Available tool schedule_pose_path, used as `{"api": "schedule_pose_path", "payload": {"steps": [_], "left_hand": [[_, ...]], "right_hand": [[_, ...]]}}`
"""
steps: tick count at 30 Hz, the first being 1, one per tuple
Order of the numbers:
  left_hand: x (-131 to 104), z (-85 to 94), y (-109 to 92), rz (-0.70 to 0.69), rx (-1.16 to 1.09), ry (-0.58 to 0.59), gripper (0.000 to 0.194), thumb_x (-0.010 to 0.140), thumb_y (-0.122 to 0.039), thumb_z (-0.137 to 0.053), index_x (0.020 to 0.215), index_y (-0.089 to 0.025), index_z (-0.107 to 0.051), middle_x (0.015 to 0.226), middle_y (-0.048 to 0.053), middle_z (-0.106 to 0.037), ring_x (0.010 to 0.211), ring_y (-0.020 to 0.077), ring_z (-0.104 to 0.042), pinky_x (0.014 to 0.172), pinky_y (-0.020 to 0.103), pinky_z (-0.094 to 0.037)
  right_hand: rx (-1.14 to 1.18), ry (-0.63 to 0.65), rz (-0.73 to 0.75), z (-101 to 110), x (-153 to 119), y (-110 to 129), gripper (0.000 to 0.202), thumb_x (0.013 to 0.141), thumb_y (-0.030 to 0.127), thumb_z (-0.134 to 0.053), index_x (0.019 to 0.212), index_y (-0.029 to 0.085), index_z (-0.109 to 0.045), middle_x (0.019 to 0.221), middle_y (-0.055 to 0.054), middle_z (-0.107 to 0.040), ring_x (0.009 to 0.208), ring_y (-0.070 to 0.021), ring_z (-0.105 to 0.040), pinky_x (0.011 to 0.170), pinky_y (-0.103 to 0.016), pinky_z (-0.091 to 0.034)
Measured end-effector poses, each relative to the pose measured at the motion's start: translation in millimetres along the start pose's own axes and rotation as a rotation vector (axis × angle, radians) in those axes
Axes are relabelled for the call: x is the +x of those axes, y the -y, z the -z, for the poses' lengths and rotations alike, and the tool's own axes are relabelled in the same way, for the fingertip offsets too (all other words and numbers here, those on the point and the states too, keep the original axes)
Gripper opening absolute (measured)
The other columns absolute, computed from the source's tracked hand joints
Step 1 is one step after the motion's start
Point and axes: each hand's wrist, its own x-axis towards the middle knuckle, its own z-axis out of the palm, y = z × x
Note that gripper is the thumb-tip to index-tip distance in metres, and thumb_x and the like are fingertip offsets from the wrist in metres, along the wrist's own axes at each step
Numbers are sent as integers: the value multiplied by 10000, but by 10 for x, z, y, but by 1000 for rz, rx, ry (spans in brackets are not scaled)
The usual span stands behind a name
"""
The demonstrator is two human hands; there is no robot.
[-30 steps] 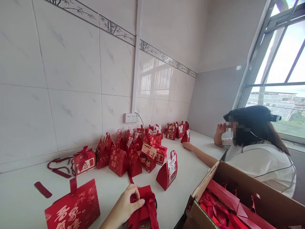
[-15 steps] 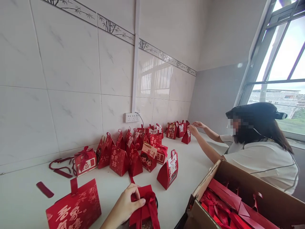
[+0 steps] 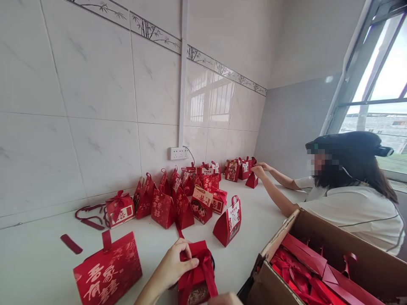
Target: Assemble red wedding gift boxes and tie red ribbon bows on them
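Note:
At the bottom middle, my left hand (image 3: 174, 264) pinches the top edge of a small red gift box (image 3: 193, 277), thumb against index finger beside the ribbon. The wide red ribbon (image 3: 208, 271) is tied at the top and hangs down the front, above a patterned panel. Only a sliver of my right hand (image 3: 225, 299) shows at the bottom edge, near the box's lower right; its fingers are hidden. To the left stands a larger red gift box (image 3: 108, 271) with white characters and a ribbon loop. Another triangular gift box (image 3: 227, 224) stands behind to the right.
Several red gift boxes (image 3: 162, 209) are grouped along the tiled wall. An open cardboard box (image 3: 263, 279) with red ribboned packages stands at the right. Beyond it, a person (image 3: 352, 207) reaches toward a small red box (image 3: 252, 181). A ribbon strip (image 3: 71, 243) lies at the left.
The view has shifted a little, moving the table things rightward and slightly up. Part of my right hand has come in at the bottom. My left hand keeps its pinch on the gift box.

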Motion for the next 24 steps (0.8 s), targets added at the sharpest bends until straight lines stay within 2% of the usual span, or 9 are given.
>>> {"api": "schedule_pose_path", "payload": {"steps": [2, 4, 5, 10, 13, 16, 19, 21, 24], "left_hand": [[-14, -2, -23, -3, 12, -10, 281, 681, -393, -629, 621, -175, -461, 913, 42, -561, 877, 192, -548, 839, 282, -407], [-30, -8, -48, -3, 25, -17, 299, 671, -415, -639, 613, -173, -473, 892, 44, -562, 864, 201, -544, 834, 300, -405], [-37, -12, -60, -2, 28, -16, 308, 668, -423, -642, 607, -173, -471, 894, 46, -563, 869, 206, -545, 840, 310, -403], [-63, -20, -111, 30, -6, -12, 314, 677, -450, -651, 637, -177, -501, 1016, 55, -560, 969, 226, -549, 905, 339, -391], [-112, 3, -131, -10, -22, -47, 302, 696, -476, -632, 773, -192, -563, 1123, 72, -548, 1088, 235, -512, 958, 339, -367], [-203, 54, -147, -34, 33, -222, 326, 774, -488, -520, 932, -207, -570, 1143, 79, -530, 1111, 224, -493, 887, 317, -410], [-319, 94, -189, 27, 191, -445, 303, 790, -481, -473, 809, -191, -561, 971, 66, -560, 923, 212, -540, 745, 289, -418], [-379, 94, -229, 145, 250, -387, 360, 798, -508, -437, 634, -190, -485, 689, 13, -513, 666, 169, -503, 621, 265, -366], [-408, 64, -256, 309, 181, -145, 474, 804, -567, -369, 513, -199, -302, 486, -41, -270, 466, 111, -291, 496, 252, -226]], "right_hand": [[45, -49, -61, 41, 56, 8, 501, 930, 475, -265, 638, 178, -544, 540, 10, -517, 502, -109, -489, 481, -224, -390], [50, -228, -140, 128, 164, 0, 488, 888, 524, -307, 598, 171, -477, 498, 29, -433, 461, -91, -405, 456, -219, -323], [16, -264, -172, 175, 230, -11, 479, 864, 544, -331, 592, 171, -459, 492, 35, -408, 457, -88, -380, 449, -218, -299], [-18, -113, -283, 284, 467, -11, 514, 813, 629, -322, 570, 183, -402, 482, 46, -339, 440, -85, -320, 429, -220, -246], [-37, -95, -295, 275, 493, 76, 528, 808, 639, -324, 529, 190, -336, 484, 45, -309, 448, -81, -286, 446, -227, -246], [-58, -90, -287, 265, 517, 122, 528, 817, 613, -337, 501, 192, -297, 472, 42, -289, 454, -82, -270, 460, -236, -247], [-52, -90, -351, 265, 550, 81, 529, 802, 608, -380, 480, 195, -300, 449, 42, -283, 430, -82, -285, 445, -236, -249], [-8, -84, -405, 264, 564, 34, 530, 790, 609, -400, 470, 195, -318, 433, 43, -280, 406, -78, -289, 422, -231, -243], [108, -53, -450, 250, 569, -16, 522, 781, 598, -420, 465, 194, -326, 415, 57, -252, 376, -60, -242, 384, -216, -204]]}}
